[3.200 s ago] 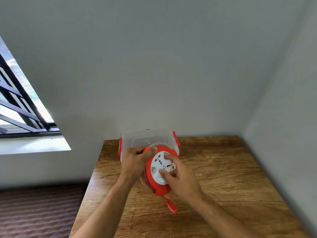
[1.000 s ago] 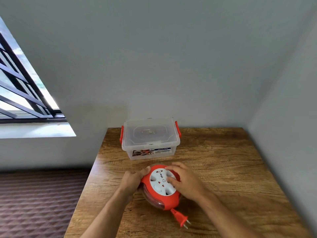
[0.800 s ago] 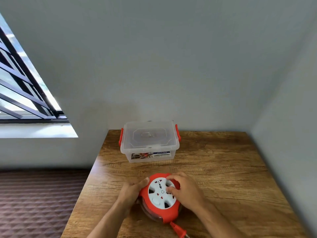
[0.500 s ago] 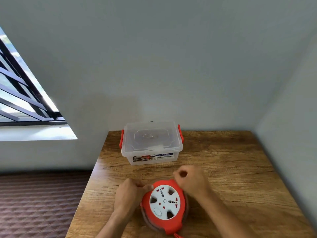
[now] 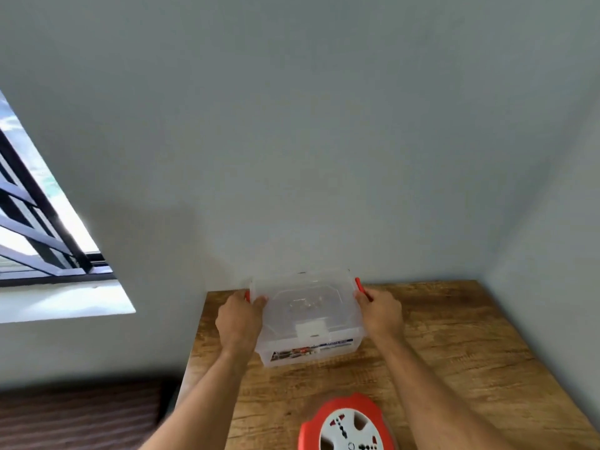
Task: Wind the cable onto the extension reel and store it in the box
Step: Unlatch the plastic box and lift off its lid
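Two grey walls meet at the room's corner, with one barred window on the left and dark flooring below it. One wooden table stands in that corner. On it, near the far left corner, sits one clear plastic storage box with its lid on and two red side latches. One red-and-white extension reel lies flat at the table's near edge, apart from the box, sockets facing up. Two hands are on the box: the left hand has its fingers curled around the left latch side, and the right hand grips the right latch.
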Demonstrator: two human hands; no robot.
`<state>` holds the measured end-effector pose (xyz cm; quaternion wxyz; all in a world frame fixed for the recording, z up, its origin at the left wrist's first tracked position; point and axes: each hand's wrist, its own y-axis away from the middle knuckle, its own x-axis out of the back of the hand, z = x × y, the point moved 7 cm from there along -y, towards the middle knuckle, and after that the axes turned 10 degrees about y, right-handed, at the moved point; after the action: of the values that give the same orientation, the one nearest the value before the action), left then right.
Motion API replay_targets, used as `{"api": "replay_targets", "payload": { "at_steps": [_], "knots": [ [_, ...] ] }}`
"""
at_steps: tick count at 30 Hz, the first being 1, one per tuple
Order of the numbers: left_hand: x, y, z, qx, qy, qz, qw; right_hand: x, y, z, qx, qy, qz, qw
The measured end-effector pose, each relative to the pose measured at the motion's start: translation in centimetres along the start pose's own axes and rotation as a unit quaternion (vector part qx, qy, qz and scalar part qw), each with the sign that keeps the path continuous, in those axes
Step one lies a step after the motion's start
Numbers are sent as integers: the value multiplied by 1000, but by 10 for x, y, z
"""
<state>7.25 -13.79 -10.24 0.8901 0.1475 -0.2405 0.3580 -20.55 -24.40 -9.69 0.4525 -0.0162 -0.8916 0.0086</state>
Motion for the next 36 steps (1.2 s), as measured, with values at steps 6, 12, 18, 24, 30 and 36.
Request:
{"api": "replay_targets", "payload": {
  "at_steps": [6, 12, 18, 24, 30, 36],
  "knots": [
    [-5, 12, -7, 49, 34, 58, 997, 9, -9, 22, -33, 7, -12, 999],
    [-12, 8, -6, 65, 15, 59, 996, 6, -16, 26, -43, 60, -15, 997],
    [-17, 11, -23, 126, 85, 37, 988, -3, -16, 58, -152, -1, -66, 986],
    [-38, 30, -53, 306, 440, -67, 842, -11, -12, 65, -161, -64, -89, 981],
    [-41, 33, -64, 263, 418, -117, 861, 25, -6, 16, 63, 39, 39, 996],
    [-50, 37, -68, 244, 425, -139, 860, 3, 17, -34, 192, 260, -106, 940]
  ]
}}
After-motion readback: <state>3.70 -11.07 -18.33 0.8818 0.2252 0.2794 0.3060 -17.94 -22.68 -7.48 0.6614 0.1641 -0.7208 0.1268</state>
